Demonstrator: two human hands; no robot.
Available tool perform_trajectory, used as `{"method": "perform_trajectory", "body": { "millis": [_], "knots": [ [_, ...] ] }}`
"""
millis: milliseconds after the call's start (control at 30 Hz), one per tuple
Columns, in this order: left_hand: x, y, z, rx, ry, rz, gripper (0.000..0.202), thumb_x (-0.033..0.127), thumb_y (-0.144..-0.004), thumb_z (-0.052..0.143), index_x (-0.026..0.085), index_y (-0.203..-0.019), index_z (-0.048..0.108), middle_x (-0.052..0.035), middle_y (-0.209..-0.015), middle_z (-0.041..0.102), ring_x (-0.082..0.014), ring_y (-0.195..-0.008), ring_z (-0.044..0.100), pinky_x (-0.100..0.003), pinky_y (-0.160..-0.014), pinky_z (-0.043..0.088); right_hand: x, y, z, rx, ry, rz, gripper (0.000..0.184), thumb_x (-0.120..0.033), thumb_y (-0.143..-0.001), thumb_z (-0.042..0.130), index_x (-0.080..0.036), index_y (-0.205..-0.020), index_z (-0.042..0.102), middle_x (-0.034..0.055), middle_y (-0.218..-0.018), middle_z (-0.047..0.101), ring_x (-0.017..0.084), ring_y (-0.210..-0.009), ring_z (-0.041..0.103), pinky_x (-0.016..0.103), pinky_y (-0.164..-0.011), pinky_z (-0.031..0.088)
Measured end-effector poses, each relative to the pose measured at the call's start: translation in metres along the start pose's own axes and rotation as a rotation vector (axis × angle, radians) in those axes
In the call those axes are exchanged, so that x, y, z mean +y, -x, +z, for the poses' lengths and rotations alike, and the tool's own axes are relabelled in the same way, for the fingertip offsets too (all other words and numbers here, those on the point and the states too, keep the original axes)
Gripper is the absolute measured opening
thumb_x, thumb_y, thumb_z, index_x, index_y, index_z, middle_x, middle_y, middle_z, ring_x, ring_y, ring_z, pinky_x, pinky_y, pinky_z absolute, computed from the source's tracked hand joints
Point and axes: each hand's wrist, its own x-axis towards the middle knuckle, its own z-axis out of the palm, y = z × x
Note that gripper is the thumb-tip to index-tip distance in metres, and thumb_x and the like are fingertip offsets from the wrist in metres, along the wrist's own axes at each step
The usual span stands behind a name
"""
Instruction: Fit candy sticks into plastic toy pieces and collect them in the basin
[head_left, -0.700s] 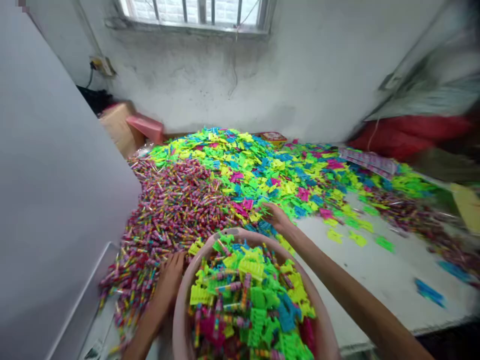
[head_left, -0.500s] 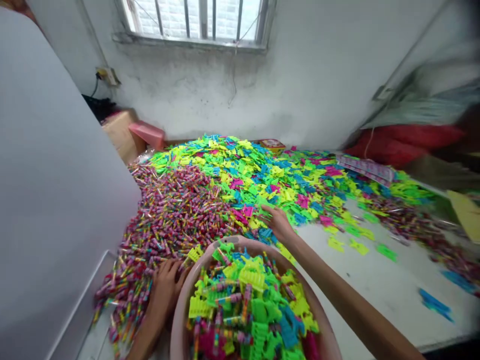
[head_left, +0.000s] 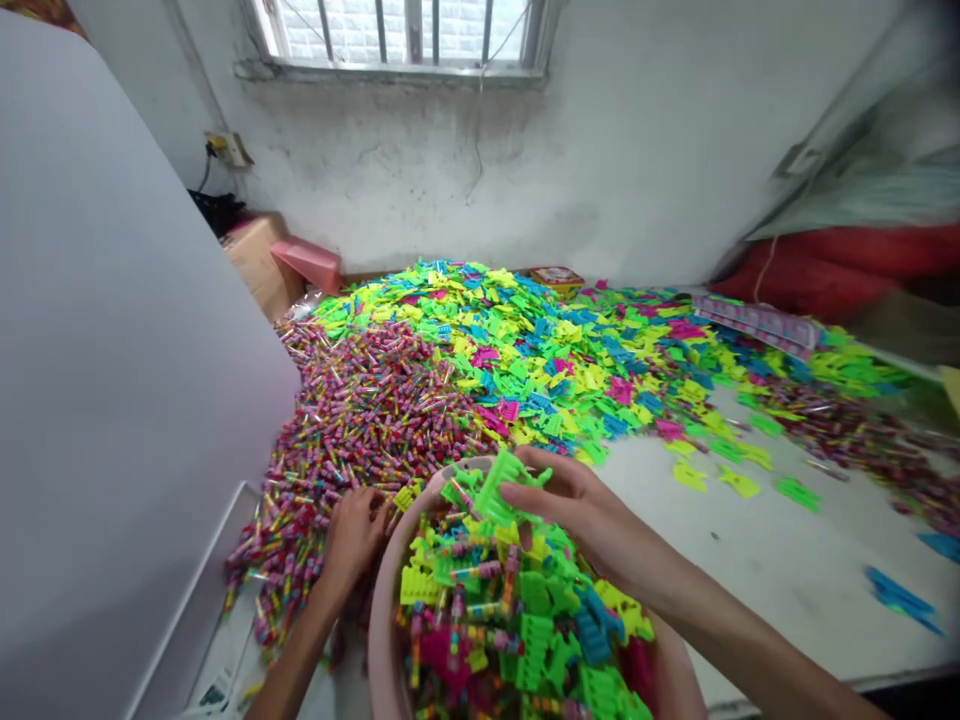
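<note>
My right hand (head_left: 589,505) pinches a bright green plastic toy piece (head_left: 501,485) between thumb and fingers, over the far part of a pink tub (head_left: 384,610). Inside the tub lie mixed green, yellow, blue and pink plastic pieces (head_left: 536,640) and small striped tubes (head_left: 480,571). To the left of the tub, my left hand (head_left: 354,532) rests with bent fingers on a heap of striped tubes (head_left: 367,400). What those fingertips hold is hidden. A yellow piece (head_left: 407,495) lies between them and the tub's rim.
Behind the tub spreads a large heap of coloured plastic pieces (head_left: 517,330) on a white table (head_left: 750,560). A tall white panel (head_left: 135,350) stands at the left. Red sacks (head_left: 847,270) and a printed strip (head_left: 757,325) are at the right; a cardboard box (head_left: 259,265) is at the back left.
My right hand has come back from the coloured heap to above the tub, bringing the green toy piece. The left hand stays at the tube heap; the view has shifted slightly.
</note>
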Motion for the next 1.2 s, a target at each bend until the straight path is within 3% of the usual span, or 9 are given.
{"method": "perform_trajectory", "body": {
  "millis": [100,200,300,400,500,633,833,1000,1200],
  "knots": [
    [0.032,0.004,-0.031,0.104,0.105,-0.025,0.031,0.046,-0.09,0.056,0.018,-0.087,0.068,-0.0101,-0.091,0.069,-0.0269,-0.091,0.064,-0.038,-0.08,0.05,-0.007,0.009,0.005,-0.15,0.042,-0.019,0.032,-0.05,-0.077,0.08,-0.023,-0.091,0.072,-0.0004,-0.075,0.069,0.016,-0.064,0.064,0.028,-0.06,0.049],
    [0.081,0.022,-0.068,0.096,0.292,-0.046,0.031,0.05,-0.096,0.052,0.02,-0.099,0.061,-0.0009,-0.076,0.064,-0.0168,-0.069,0.063,-0.026,-0.062,0.05,-0.018,0.016,0.014,-0.258,0.03,-0.01,0.033,-0.05,-0.074,0.082,-0.022,-0.081,0.067,-0.0013,-0.075,0.066,0.014,-0.06,0.06,0.025,-0.056,0.048],
    [0.129,0.043,-0.101,-0.039,0.876,-0.085,0.022,0.04,-0.093,0.064,0.021,-0.09,0.052,0.0037,-0.067,0.061,-0.0118,-0.057,0.058,-0.02,-0.053,0.047,-0.03,0.024,0.02,-0.345,-0.002,0.018,0.033,-0.053,-0.078,0.078,-0.024,-0.085,0.067,-0.001,-0.075,0.065,0.014,-0.059,0.059,0.025,-0.053,0.049],
    [0.157,0.058,-0.124,-0.179,1.049,-0.023,0.017,0.033,-0.095,0.064,0.025,-0.108,0.06,0.0016,-0.081,0.064,-0.0112,-0.066,0.061,-0.018,-0.052,0.048,-0.037,0.032,0.021,-0.351,0.05,-0.055,0.028,-0.053,-0.086,0.07,-0.025,-0.084,0.068,0.0031,-0.089,0.071,0.019,-0.075,0.067,0.028,-0.064,0.054],
    [0.166,0.066,-0.135,-0.24,0.893,0.021,0.028,0.032,-0.1,0.057,0.031,-0.126,0.066,-0.0016,-0.096,0.065,-0.0098,-0.074,0.06,-0.017,-0.058,0.049,-0.038,0.04,0.019,-0.313,0.157,-0.127,0.023,-0.049,-0.088,0.068,-0.026,-0.085,0.069,0.004,-0.093,0.073,0.025,-0.094,0.069,0.033,-0.078,0.056],
    [0.171,0.07,-0.137,-0.218,0.792,0.056,0.019,0.03,-0.097,0.061,0.031,-0.112,0.074,-0.0012,-0.101,0.066,-0.01,-0.08,0.061,-0.016,-0.06,0.048,-0.036,0.046,0.017,-0.302,0.214,-0.133,0.019,-0.046,-0.09,0.066,-0.026,-0.09,0.069,0.0037,-0.093,0.074,0.027,-0.099,0.07,0.036,-0.084,0.056],
    [0.174,0.076,-0.138,-0.172,0.758,-0.004,0.014,0.027,-0.095,0.064,0.028,-0.109,0.067,-0.0004,-0.092,0.067,-0.0132,-0.081,0.064,-0.021,-0.068,0.052,-0.039,0.052,0.017,-0.355,0.161,-0.14,0.018,-0.044,-0.094,0.063,-0.027,-0.095,0.068,0.0021,-0.085,0.073,0.023,-0.089,0.071,0.033,-0.079,0.057],
    [0.175,0.075,-0.141,-0.196,0.604,0.168,0.029,0.026,-0.096,0.06,0.03,-0.124,0.064,-0.0061,-0.11,0.066,-0.0215,-0.1,0.063,-0.033,-0.08,0.054,-0.033,0.057,0.015,-0.333,0.152,-0.088,0.022,-0.05,-0.091,0.065,-0.028,-0.095,0.069,0.0009,-0.085,0.073,0.022,-0.081,0.071,0.034,-0.075,0.057],
    [0.18,0.071,-0.14,-0.232,0.568,0.274,0.019,0.018,-0.093,0.064,0.028,-0.108,0.071,-0.0025,-0.093,0.065,-0.018,-0.088,0.059,-0.03,-0.075,0.048,-0.026,0.062,0.01,-0.345,0.09,-0.01,0.026,-0.055,-0.087,0.068,-0.031,-0.098,0.072,0.0013,-0.083,0.072,0.026,-0.09,0.072,0.034,-0.073,0.059]
  ]
}}
